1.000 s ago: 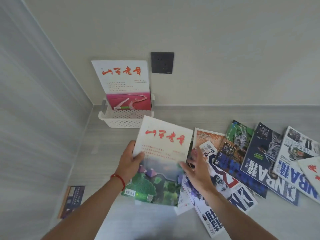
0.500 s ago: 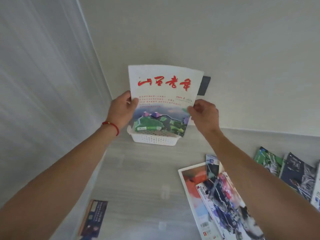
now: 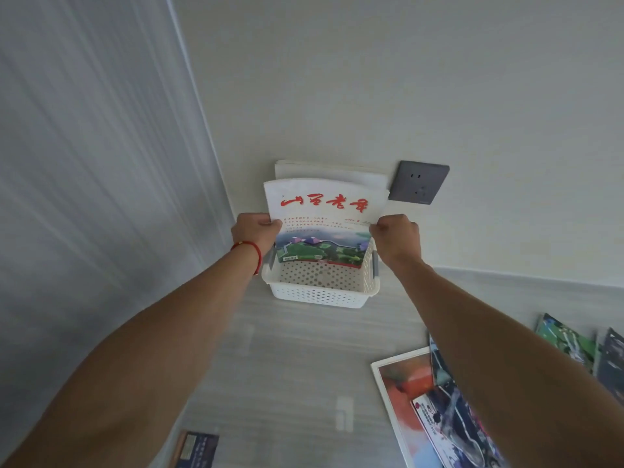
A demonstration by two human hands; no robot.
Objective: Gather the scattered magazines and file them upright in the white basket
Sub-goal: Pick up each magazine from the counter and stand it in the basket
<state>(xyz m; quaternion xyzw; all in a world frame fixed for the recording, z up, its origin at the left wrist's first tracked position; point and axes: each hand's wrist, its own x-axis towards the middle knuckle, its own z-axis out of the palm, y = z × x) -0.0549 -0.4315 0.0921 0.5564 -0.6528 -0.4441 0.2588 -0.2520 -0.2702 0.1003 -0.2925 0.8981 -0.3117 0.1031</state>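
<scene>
Against the pale wall, I have the magazine pinched at both edges, left grip and right grip, upright, its foot already inside the white basket, to file squarely.

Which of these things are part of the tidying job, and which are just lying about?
Part of the job:
- white basket
- red-titled magazine, gripped by the left hand and right hand, going into the basket
- magazine already filed behind it
- scattered magazines waiting on the surface

Just lying about:
- grey wall socket
- dark booklet at the bottom edge; unclear whether it counts
</scene>
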